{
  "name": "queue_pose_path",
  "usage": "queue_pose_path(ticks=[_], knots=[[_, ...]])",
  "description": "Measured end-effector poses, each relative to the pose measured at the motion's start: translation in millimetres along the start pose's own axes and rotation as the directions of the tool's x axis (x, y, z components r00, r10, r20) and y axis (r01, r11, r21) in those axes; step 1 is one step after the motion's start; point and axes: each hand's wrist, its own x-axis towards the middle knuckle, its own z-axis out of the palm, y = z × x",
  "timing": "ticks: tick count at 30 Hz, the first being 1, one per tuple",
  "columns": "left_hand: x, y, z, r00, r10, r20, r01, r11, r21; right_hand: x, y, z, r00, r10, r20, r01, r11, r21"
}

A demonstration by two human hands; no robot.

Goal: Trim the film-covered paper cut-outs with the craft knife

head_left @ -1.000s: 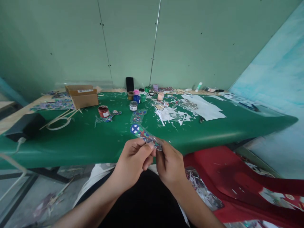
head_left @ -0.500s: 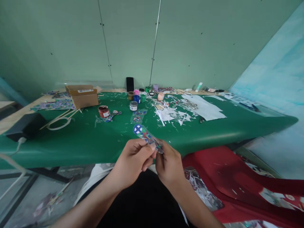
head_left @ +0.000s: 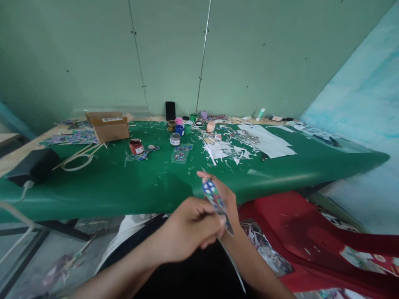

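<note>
Head view shows our left hand (head_left: 190,230), fingers clamped on the patterned strip (head_left: 217,202), best held steady; how our right hand (head_left: 229,199) grips, we cannot tell.

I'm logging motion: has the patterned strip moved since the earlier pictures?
Yes: judged against the red jar, the patterned strip, held in the left hand, has moved right and lower in the view.

My feed shows a green-covered table (head_left: 102,182) carrying, left to right, a black power brick (head_left: 33,166), a cardboard box (head_left: 111,132), a red jar (head_left: 136,147), clustered colourful jars (head_left: 179,130), white paper scraps (head_left: 222,151) and a white sheet (head_left: 274,143).
</note>
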Motion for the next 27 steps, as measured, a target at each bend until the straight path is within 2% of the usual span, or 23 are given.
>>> queue_pose_path(ticks=[1,3,6,9,12,15,18,21,24,27], knots=[[0,-1,2.9,1.000,0.002,0.017,-0.002,1.000,0.013,3,1,-1,0.998,0.057,-0.013,-0.057,0.998,0.020],[3,-2,4.8,0.999,0.025,-0.022,-0.024,0.999,0.049,8,1,-6,0.987,0.158,-0.033,-0.155,0.985,0.075],[7,-3,-1.1,0.995,0.037,-0.090,-0.029,0.995,0.091,14,-6,-19,0.973,0.231,0.013,-0.228,0.946,0.230],[9,-4,-8.8,0.997,0.040,-0.067,-0.030,0.989,0.144,16,-14,-28,0.973,0.201,0.113,-0.229,0.896,0.379],[6,-4,-15.2,0.998,0.048,-0.035,-0.039,0.972,0.230,16,-20,-32,0.970,0.209,0.124,-0.242,0.885,0.397],[3,-2,-22.6,0.988,0.114,-0.100,-0.074,0.939,0.335,14,-24,-31,0.959,0.265,0.103,-0.285,0.884,0.371],[2,-1,-27.5,0.948,0.231,-0.221,-0.146,0.928,0.343,10,-29,-29,0.942,0.275,0.194,-0.331,0.860,0.389],[2,0,-26.5,0.917,0.261,-0.300,-0.150,0.926,0.347,6,-32,-25,0.930,0.238,0.281,-0.351,0.803,0.481],[1,1,-23.0,0.916,0.245,-0.317,-0.137,0.935,0.328,3,-31,-22,0.916,0.233,0.325,-0.388,0.720,0.576],[-4,3,-20.7,0.930,0.245,-0.275,-0.161,0.942,0.294,3,-28,-22,0.912,0.241,0.333,-0.396,0.731,0.556]])
